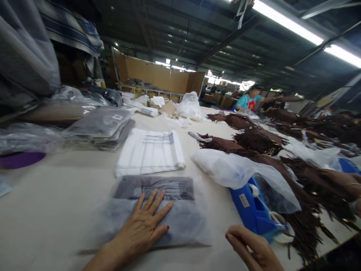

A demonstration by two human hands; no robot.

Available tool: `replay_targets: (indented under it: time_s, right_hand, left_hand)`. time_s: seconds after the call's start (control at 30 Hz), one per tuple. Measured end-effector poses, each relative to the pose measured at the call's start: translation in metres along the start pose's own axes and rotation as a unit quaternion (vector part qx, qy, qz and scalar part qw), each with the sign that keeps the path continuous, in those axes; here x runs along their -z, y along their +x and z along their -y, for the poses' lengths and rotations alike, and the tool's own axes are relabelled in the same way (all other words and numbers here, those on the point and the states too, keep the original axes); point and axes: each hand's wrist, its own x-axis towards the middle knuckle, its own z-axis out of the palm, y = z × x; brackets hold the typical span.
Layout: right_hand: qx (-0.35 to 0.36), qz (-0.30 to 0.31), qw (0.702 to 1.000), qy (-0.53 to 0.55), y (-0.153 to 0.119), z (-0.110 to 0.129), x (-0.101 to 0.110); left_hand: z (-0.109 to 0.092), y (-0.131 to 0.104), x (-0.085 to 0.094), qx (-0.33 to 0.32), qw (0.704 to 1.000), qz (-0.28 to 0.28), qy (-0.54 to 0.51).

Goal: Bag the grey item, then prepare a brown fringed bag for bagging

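My left hand (142, 226) lies flat, fingers spread, on a clear plastic bag (175, 222) that holds a folded grey cloth (155, 187). The bag rests on the pale table (50, 210) in front of me. My right hand (254, 250) hovers at the lower right with fingers curled and apart, holding nothing, close to a blue tape dispenser (254, 210). Beyond the bag lies a folded white cloth with grey stripes (149, 152).
A stack of bagged grey cloths (101, 126) sits at the left. White plastic bags (239, 171) and brown fringed fabric (284, 165) cover the right side. Another person's arm (342, 180) reaches in at the right edge. A person in a teal top (248, 101) works far back.
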Motion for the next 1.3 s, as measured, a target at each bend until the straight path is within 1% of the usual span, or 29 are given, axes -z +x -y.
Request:
replay_targets:
  time_s: [0.03,0.1,0.13,0.2,0.27,0.37,0.4,0.47,0.53,0.6,0.67,0.7,0.77,0.8,0.83,0.87,0.9,0.93,0.97,1.03,1.1,1.13,1.23,1.3]
  right_hand:
    - [0.039,0.060,0.997,-0.022,0.020,0.014,0.001]
    - [0.074,0.144,0.985,-0.065,0.060,0.036,-0.001]
    - [0.083,0.178,0.977,-0.079,0.078,0.042,-0.004]
    - [0.086,0.224,0.966,-0.093,0.110,0.045,-0.014]
    - [0.080,0.248,0.961,-0.096,0.134,0.042,-0.026]
    - [0.055,0.261,0.959,-0.099,0.158,0.030,-0.041]
    - [0.041,0.256,0.960,-0.103,0.164,0.025,-0.044]
    - [0.004,0.225,0.967,-0.119,0.170,0.015,-0.046]
    - [-0.031,0.177,0.974,-0.140,0.171,0.005,-0.042]
    - [-0.050,0.114,0.979,-0.159,0.162,-0.001,-0.037]
    - [-0.056,0.038,0.982,-0.179,0.144,-0.003,-0.036]
    - [-0.050,-0.003,0.982,-0.184,0.132,-0.002,-0.040]
    - [-0.005,-0.072,0.979,-0.192,0.104,-0.001,-0.056]
    - [0.052,-0.099,0.974,-0.195,0.091,-0.001,-0.068]
    - [0.110,-0.109,0.965,-0.211,0.079,-0.002,-0.081]
    - [0.162,-0.107,0.951,-0.240,0.069,-0.003,-0.095]
    - [0.197,-0.106,0.937,-0.269,0.061,-0.005,-0.107]
    - [0.211,-0.097,0.926,-0.298,0.056,-0.007,-0.117]
    - [0.211,-0.086,0.920,-0.318,0.053,-0.009,-0.124]
    - [0.186,-0.053,0.924,-0.330,0.051,-0.011,-0.129]
    - [0.148,-0.016,0.937,-0.317,0.054,-0.009,-0.125]
    - [0.123,-0.002,0.944,-0.307,0.056,-0.007,-0.122]
    - [0.023,0.028,0.962,-0.272,0.062,0.002,-0.110]
    - [-0.018,0.057,0.970,-0.237,0.062,0.006,-0.101]
  left_hand:
    - [-0.002,0.000,0.003,0.006,1.000,0.012,-0.008]
    - [-0.005,0.000,0.007,0.011,0.999,0.025,-0.022]
    - [-0.005,0.000,0.008,0.011,0.999,0.028,-0.028]
    - [-0.005,0.000,0.009,0.009,0.999,0.027,-0.041]
    - [-0.004,-0.001,0.007,0.006,0.998,0.022,-0.050]
    - [-0.003,-0.002,0.005,0.001,0.998,0.015,-0.058]
    - [-0.003,-0.002,0.004,0.001,0.998,0.018,-0.061]
    - [-0.003,-0.003,0.005,0.007,0.997,0.030,-0.066]
    - [-0.003,-0.003,0.007,0.015,0.997,0.039,-0.072]
    - [-0.003,-0.003,0.008,0.018,0.996,0.042,-0.078]
    - [-0.004,-0.003,0.008,0.015,0.996,0.040,-0.082]
    - [-0.004,-0.003,0.007,0.012,0.996,0.038,-0.083]
    - [-0.006,-0.003,0.007,0.009,0.996,0.031,-0.083]
    - [-0.006,-0.002,0.007,0.009,0.996,0.028,-0.081]
    - [-0.007,-0.001,0.008,0.010,0.997,0.027,-0.078]
    - [-0.006,-0.001,0.010,0.008,0.997,0.027,-0.073]
    - [-0.004,-0.002,0.012,0.005,0.997,0.028,-0.067]
    - [-0.001,-0.005,0.014,0.002,0.998,0.030,-0.059]
    - [0.004,-0.009,0.016,0.007,0.998,0.031,-0.046]
    - [0.022,-0.023,0.016,0.045,0.999,0.025,-0.013]
    - [0.045,-0.042,0.010,0.104,0.995,0.003,0.015]
    - [0.057,-0.051,0.005,0.122,0.992,-0.013,0.021]
    - [0.086,-0.072,-0.017,0.129,0.987,-0.097,0.025]
    - [0.097,-0.078,-0.030,0.121,0.981,-0.152,0.024]
